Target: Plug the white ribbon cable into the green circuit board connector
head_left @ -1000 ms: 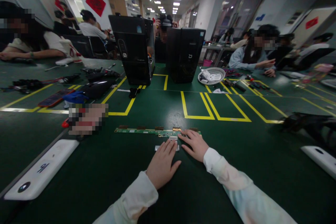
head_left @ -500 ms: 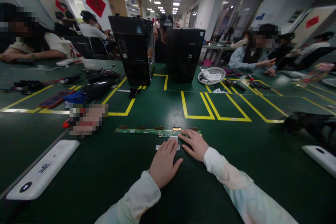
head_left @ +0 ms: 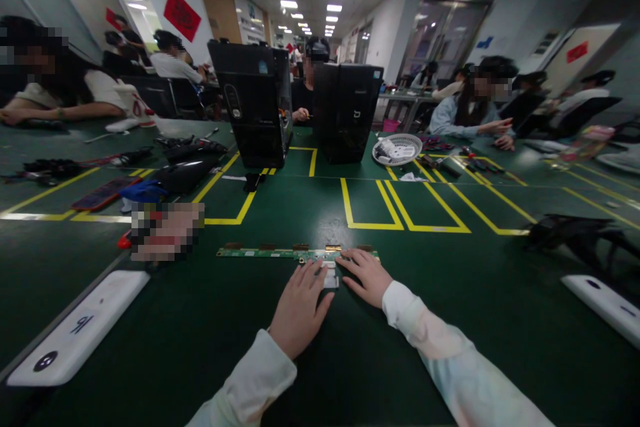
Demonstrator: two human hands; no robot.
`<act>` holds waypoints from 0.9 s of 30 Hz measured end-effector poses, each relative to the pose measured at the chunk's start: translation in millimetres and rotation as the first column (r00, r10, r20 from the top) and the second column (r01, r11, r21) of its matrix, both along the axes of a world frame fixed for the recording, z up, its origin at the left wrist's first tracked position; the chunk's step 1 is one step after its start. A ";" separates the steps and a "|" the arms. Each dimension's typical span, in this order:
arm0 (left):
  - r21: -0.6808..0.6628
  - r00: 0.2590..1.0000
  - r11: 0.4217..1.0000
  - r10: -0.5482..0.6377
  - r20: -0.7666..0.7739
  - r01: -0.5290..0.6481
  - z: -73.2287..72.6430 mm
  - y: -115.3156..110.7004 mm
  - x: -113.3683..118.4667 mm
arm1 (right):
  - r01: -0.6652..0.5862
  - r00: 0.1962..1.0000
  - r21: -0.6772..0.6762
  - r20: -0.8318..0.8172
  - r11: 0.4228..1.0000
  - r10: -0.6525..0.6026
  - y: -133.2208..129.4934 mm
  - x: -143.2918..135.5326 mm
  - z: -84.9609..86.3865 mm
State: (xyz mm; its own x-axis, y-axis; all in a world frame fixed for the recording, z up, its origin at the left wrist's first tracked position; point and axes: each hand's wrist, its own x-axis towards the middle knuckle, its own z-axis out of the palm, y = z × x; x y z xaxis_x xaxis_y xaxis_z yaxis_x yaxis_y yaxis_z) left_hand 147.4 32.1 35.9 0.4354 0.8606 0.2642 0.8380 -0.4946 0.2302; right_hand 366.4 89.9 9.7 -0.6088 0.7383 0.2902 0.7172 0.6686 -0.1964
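A long, narrow green circuit board [head_left: 260, 253] lies crosswise on the green table, with several brown-gold tabs along its far edge. From its near edge, a small white flat piece [head_left: 331, 278], perhaps a ribbon cable, extends toward me. My left hand [head_left: 300, 310] is palm down over the left part of that piece, fingers stretched out to the board's near edge. Fingers extended, my right hand [head_left: 369, 278] rests on the board's right part and covers some of it. Neither hand wraps round anything. What lies under the left fingertips is hidden.
Two black computer towers [head_left: 253, 107] [head_left: 347, 113] stand ahead. A white basket [head_left: 397, 149] holds white parts. White long devices lie at left [head_left: 80, 330] and right [head_left: 605, 307]. Tools and cables, a blue-handled item [head_left: 143, 191] among them, lie at left. Several people sit around.
My left hand has slid a little to the left, so more of the white flat piece shows. My right hand keeps its place on the board. The view has tilted slightly.
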 end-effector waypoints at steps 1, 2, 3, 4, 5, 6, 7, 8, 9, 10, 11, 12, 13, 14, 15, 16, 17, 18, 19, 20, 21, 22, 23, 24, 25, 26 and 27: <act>-0.013 1.000 1.000 0.021 -0.010 -0.022 2.1 -0.4 -7.5 | -0.003 1.000 -0.001 0.002 1.000 0.003 0.1 0.1 -0.2; -0.028 0.999 0.999 0.042 -0.020 -0.042 3.7 -1.1 -16.3 | -0.003 1.000 -0.001 0.004 1.000 0.003 0.2 0.2 -0.4; -0.045 0.997 0.997 0.063 -0.032 -0.065 4.7 -1.9 -26.5 | -0.004 1.000 0.000 0.005 1.000 0.004 0.3 0.2 -0.5; -0.067 0.994 0.992 0.104 -0.045 -0.107 4.8 -3.0 -37.8 | -0.004 1.000 0.002 0.007 1.000 0.004 0.4 0.2 -0.6; -0.088 0.988 0.986 0.139 -0.064 -0.145 4.2 -4.3 -50.0 | -0.004 1.000 0.003 0.009 1.000 0.004 0.4 0.2 -0.7; -0.108 0.984 0.980 0.159 -0.082 -0.167 2.9 -5.8 -62.7 | -0.004 1.000 0.005 0.011 1.000 0.004 0.4 0.3 -0.8; -0.118 0.980 0.975 0.176 -0.097 -0.187 0.9 -7.5 -75.4 | -0.003 1.000 0.005 0.013 1.000 0.003 0.4 0.3 -0.9; -0.120 0.976 0.972 0.191 -0.108 -0.203 -1.6 -9.3 -87.6 | -0.002 1.000 0.006 0.014 1.000 0.002 0.4 0.4 -1.0; -0.115 0.972 0.969 0.204 -0.118 -0.218 -4.5 -11.0 -98.9 | -0.002 1.000 0.005 0.014 1.000 0.002 0.4 0.6 -1.1; -0.103 0.970 0.969 0.213 -0.119 -0.226 -7.7 -12.7 -108.8 | -0.001 1.000 0.004 0.012 1.000 0.001 0.4 0.7 -1.1; -0.090 0.967 0.968 0.224 -0.119 -0.235 -11.1 -14.2 -116.9 | -0.001 1.000 0.003 0.009 1.000 0.001 0.4 0.9 -1.0; -0.076 0.967 0.968 0.229 -0.112 -0.238 -14.5 -15.4 -123.1 | -0.001 1.000 0.002 0.004 1.000 0.001 0.3 0.9 -0.9; -0.060 0.968 0.970 0.230 -0.102 -0.237 -17.9 -16.2 -127.4 | 0.000 1.000 0.005 -0.003 1.000 0.000 0.1 0.6 -0.6; -0.041 0.968 0.971 0.232 -0.090 -0.237 -21.1 -16.5 -129.9 | 0.000 1.000 0.011 -0.013 1.000 0.001 -0.3 0.1 -0.3; -0.023 0.969 0.971 0.234 -0.079 -0.236 -23.9 -16.5 -130.9 | -0.005 1.000 0.019 -0.024 1.000 0.005 -1.1 -0.7 0.2; -0.007 0.969 0.971 0.237 -0.069 -0.238 -26.2 -16.2 -130.7 | -0.015 0.999 0.028 -0.036 0.999 0.016 -2.1 -2.1 0.8; 0.006 0.968 0.970 0.241 -0.062 -0.242 -27.9 -15.6 -129.9 | -0.030 0.998 0.037 -0.047 0.999 0.032 -3.4 -3.8 1.5; 0.013 0.967 0.969 0.247 -0.059 -0.247 -29.1 -14.9 -128.8 | -0.050 0.997 0.043 -0.056 0.998 0.052 -5.0 -6.0 2.3; 0.014 0.966 0.968 0.252 -0.057 -0.252 -29.7 -14.2 -127.8 | -0.071 0.995 0.045 -0.062 0.996 0.074 -6.8 -8.4 3.2; 0.012 0.965 0.967 0.255 -0.056 -0.255 -29.9 -13.5 -127.1 | -0.091 0.994 0.041 -0.062 0.995 0.094 -8.7 -10.9 4.1; 0.007 0.965 0.966 0.257 -0.056 -0.257 -29.8 -12.9 -126.7 | -0.107 0.992 0.033 -0.056 0.994 0.109 -10.4 -13.4 5.0; 0.003 0.964 0.966 0.259 -0.056 -0.260 -29.6 -12.6 -126.6 | -0.117 0.992 0.021 -0.044 0.993 0.118 -12.0 -15.6 5.9; -0.002 0.964 0.965 0.260 -0.058 -0.261 -29.3 -12.4 -126.8 | -0.120 0.992 0.006 -0.026 0.993 0.120 -13.2 -17.4 6.7; -0.005 0.964 0.965 0.260 -0.060 -0.261 -29.0 -12.3 -127.1 | -0.116 0.993 -0.011 -0.005 0.993 0.115 -14.1 -18.8 7.4; -0.009 0.964 0.965 0.260 -0.063 -0.261 -28.8 -12.4 -127.4 | -0.107 0.994 -0.028 0.015 0.994 0.108 -14.7 -19.8 7.9; -0.011 0.964 0.965 0.260 -0.065 -0.261 -28.7 -12.5 -127.7 | -0.097 0.995 -0.044 0.033 0.994 0.098 -15.0 -20.5 8.3; -0.012 0.964 0.965 0.259 -0.067 -0.261 -28.6 -12.6 -127.9 | -0.087 0.995 -0.059 0.047 0.995 0.090 -15.1 -20.8 8.6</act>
State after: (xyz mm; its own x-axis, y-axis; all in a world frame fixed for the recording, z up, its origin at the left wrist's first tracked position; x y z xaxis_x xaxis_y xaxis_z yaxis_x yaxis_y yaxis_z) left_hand 19.5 19.5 7.3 0.2115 0.9513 0.2241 0.9505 -0.2536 0.1797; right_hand 345.6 74.9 18.3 -0.6848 0.6955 0.2176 0.6657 0.7185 -0.2014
